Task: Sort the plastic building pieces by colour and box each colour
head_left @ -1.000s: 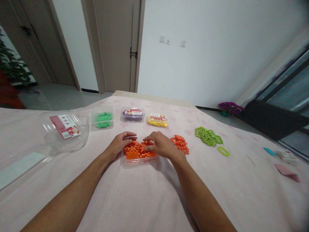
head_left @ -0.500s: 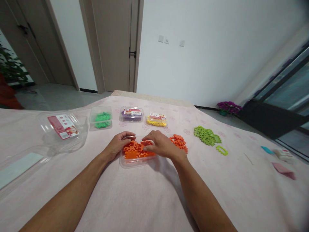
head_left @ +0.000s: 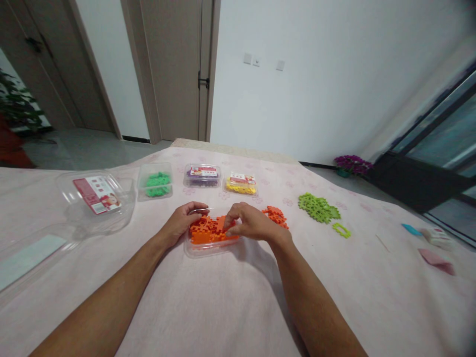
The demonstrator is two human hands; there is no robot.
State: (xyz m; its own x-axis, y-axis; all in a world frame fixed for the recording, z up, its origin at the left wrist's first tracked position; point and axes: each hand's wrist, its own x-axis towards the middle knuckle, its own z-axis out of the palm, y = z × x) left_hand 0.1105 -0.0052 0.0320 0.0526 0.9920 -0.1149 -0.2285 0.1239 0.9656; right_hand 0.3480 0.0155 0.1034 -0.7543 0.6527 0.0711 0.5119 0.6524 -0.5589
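A clear plastic container (head_left: 208, 251) in front of me holds orange interlocking pieces (head_left: 203, 237) with notched edges. My left hand (head_left: 182, 221) is closed round the container's left side, its thumb over the inside and its fingers along the far rim. Over the right part of the container, my right hand (head_left: 247, 221) is curled down, thumb and fingers pinching at an orange piece (head_left: 220, 223). Part of that piece is hidden behind the fingers. More orange pieces (head_left: 275, 216) lie in a loose pile on the cloth, just beyond my right wrist.
Behind stand containers with green pieces (head_left: 158, 183), purple pieces (head_left: 203, 182) and yellow pieces (head_left: 241, 188). An open clear container (head_left: 126, 208) with a labelled lid lies left. Lime-green pieces (head_left: 319, 208), a pink cloth (head_left: 437, 261) and a blue item (head_left: 411, 229) lie right.
My right hand's fingers have drawn in from a spread position to a pinch among the orange pieces. One flat orange piece now shows raised beside the fingertips. My left hand stays put.
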